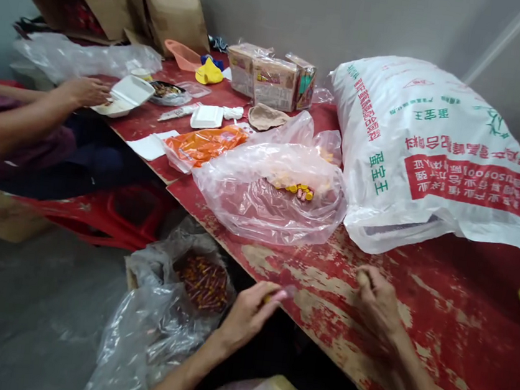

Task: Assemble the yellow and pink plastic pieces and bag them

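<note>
Worn on the head, the one camera looked forward and down across the tabletop (319,286) from close above its near edge, which ran slantwise through the view, toward the wall (281,13) beyond the far edge.

A table with worn red paint (490,277), scuffed through to tan patches, stands before a smooth pale-grey wall (281,9) with a light slanting strip (502,44) at upper right. A red plastic stool (88,216) stands on dull grey floor (59,310), possibly concrete, under soft light

The left hand (247,314) mostly hides a small yellow item (268,298), and the view's edge clips the white sack (440,137).
</note>
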The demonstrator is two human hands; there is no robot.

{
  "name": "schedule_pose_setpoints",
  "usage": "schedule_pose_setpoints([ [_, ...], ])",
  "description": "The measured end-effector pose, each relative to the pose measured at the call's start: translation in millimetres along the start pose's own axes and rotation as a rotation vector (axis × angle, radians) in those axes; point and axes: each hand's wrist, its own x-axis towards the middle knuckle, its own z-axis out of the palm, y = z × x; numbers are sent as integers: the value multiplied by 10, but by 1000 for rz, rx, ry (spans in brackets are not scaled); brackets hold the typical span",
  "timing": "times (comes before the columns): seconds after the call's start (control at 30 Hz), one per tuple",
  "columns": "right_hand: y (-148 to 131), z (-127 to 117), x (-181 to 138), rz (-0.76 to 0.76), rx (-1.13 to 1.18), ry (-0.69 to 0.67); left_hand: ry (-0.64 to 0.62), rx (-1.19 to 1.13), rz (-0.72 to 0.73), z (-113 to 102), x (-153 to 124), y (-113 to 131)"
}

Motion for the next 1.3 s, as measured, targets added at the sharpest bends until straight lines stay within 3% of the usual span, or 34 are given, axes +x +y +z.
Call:
schedule_pose_setpoints([
  [0.07, 287, -165, 435, -69, -302, 231, 169, 92, -138, -332, -159, -215],
  [0.13, 560, -306, 858, -94, -594, 309, 279, 184, -239, -596, -280, -445],
  [0.23, 818, -376, 1364, -194, -872, 105, 390, 323, -288, -791, -288, -639],
  [0.3, 873, -344, 1592, -253, -915, -4, 476, 358, -239, -778, -123, -594],
  [0.4, 861, -277, 1782, -341, -906, -48, 556, 280, -85, -605, 396, -343],
  [0.53, 854, -241, 1828, -463, -946, -30, 531, 269, 89, -296, 1371, -64],
  [0.7, 977, -196, 1697, -519, -918, 66, 464, 647, -14, -69, 2374, -57],
  [0.87, 1103, -105, 1598, -451, -820, 180, 385, 780, -52, -70, 2777, -143],
  [0.97, 1105, -103, 1594, -434, -736, 225, 376, 790, -23, -126, 2732, -145],
  [1.03, 1058, -117, 1551, -430, -695, 261, 415, 697, 33, -143, 2563, -114],
  [1.13, 897, -109, 1310, -367, -651, 345, 447, 231, 76, -71, 2131, -24],
  [1.23, 622, -47, 864, -369, -495, 375, 307, -341, -25, 127, 1633, 114],
  [1.3, 405, -3, 545, -434, -328, 305, 186, -567, -92, 290, 1357, 215],
])
